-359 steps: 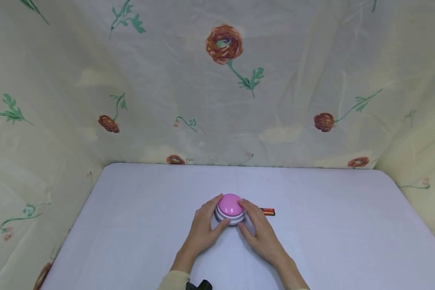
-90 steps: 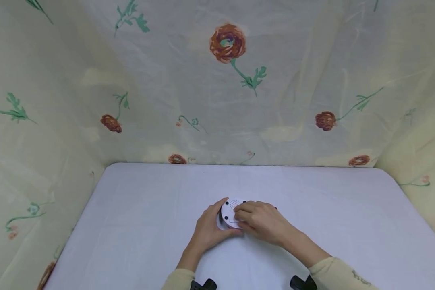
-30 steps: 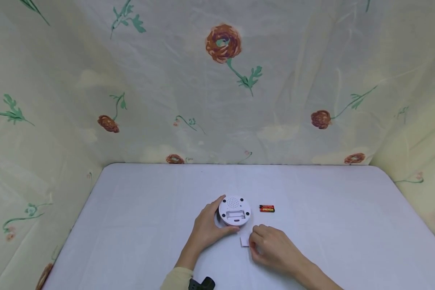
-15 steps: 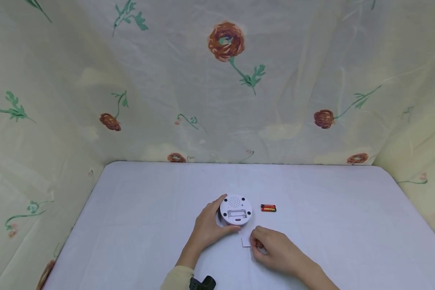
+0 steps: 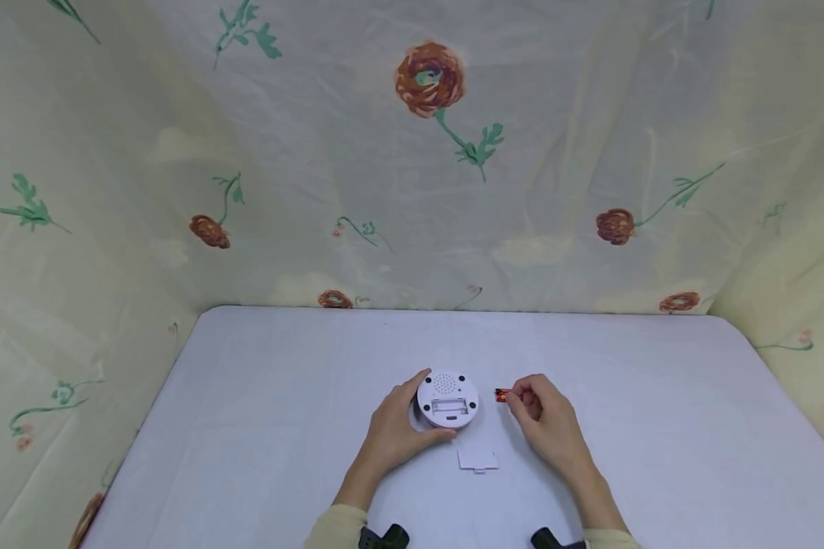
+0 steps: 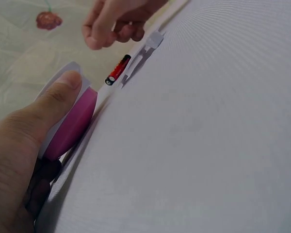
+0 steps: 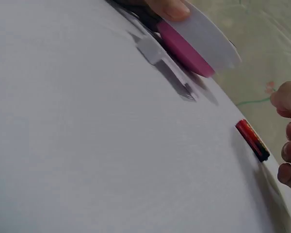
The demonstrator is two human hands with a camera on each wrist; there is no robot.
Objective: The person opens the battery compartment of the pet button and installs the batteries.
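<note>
My left hand (image 5: 397,427) grips a round buzzer button (image 5: 442,383) turned upside down. Its white underside shows speaker holes, dark feet and an uncovered battery compartment (image 5: 449,406) with nothing in it. In the left wrist view the pink dome (image 6: 75,124) faces down. My right hand (image 5: 549,423) hovers with curled fingers beside red and black batteries (image 5: 501,395), partly hiding them in the head view. Both wrist views show a gap between these fingers and the batteries (image 7: 252,141). Between the hands, nearer the front, lies the white battery cover (image 5: 477,459).
A white cloth covers the table (image 5: 281,419). Floral-patterned curtains (image 5: 302,152) hang behind it and at both sides. Dark wrist-worn devices sit on the left wrist (image 5: 384,537) and the right wrist (image 5: 556,538).
Since 12 seconds ago the buzzer button has been flipped over and its battery cover taken off. My right hand has let go of the cover on the table and moved up to the batteries.
</note>
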